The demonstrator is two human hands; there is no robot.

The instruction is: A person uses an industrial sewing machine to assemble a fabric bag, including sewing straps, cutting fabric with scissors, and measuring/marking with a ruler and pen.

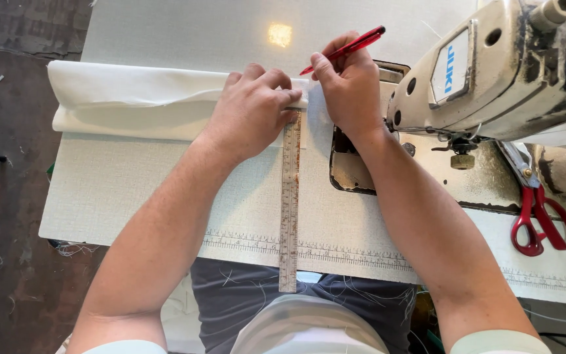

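Observation:
My left hand (253,108) presses flat on a folded white cloth (126,98) and on the top end of a long clear ruler (289,203). The ruler runs from the cloth toward me, past the table's front edge. My right hand (348,85) sits just right of the ruler's top, holding a red pen (352,46) with its tip down at the cloth's right end. The cloth lies across the far left part of the white sewing table (119,190).
A cream sewing machine (492,72) stands at the right, its needle plate (352,174) beside my right wrist. Red-handled scissors (542,223) lie on the table at the far right. A printed measuring scale (355,252) runs along the front edge. Dark floor lies left.

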